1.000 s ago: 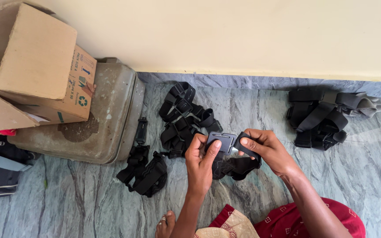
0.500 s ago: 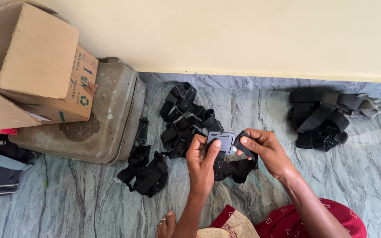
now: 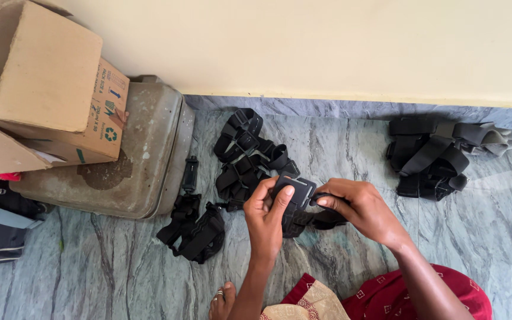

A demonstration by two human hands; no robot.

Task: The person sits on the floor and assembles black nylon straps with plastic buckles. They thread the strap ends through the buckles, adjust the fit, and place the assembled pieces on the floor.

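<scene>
**Black plastic mount held in both hands over the marble floor**

Black plastic, flat and roughly rectangular with rounded corners, the mount (image 3: 294, 191) sits between the two hands, its face turned up toward the camera and a dark strap (image 3: 312, 220) trailing from under it onto the floor. The left hand (image 3: 268, 214) grasps its near left edge, thumb laid across the top face and fingers curled beneath. The right hand (image 3: 360, 208) pinches the right end, fingertips closed on the edge where the strap leaves the piece (the exact join is hidden by the fingers).

Just beyond the left hand lies a tangled pile of black straps and buckles (image 3: 247, 155); to the left of that hand, a smaller black bundle (image 3: 194, 228) rests on the floor, touching the rim of a dull metal trunk (image 3: 131, 160). A cardboard box (image 3: 48, 95) sits on the trunk. Well to the right of the right hand, against the wall, is another heap of black and grey straps (image 3: 437, 155). A bare foot (image 3: 223, 299) shows below the left wrist.

Against the frame half a second ago, little differs: both hands grip the mount in the same way, and the piles lie where they were
</scene>
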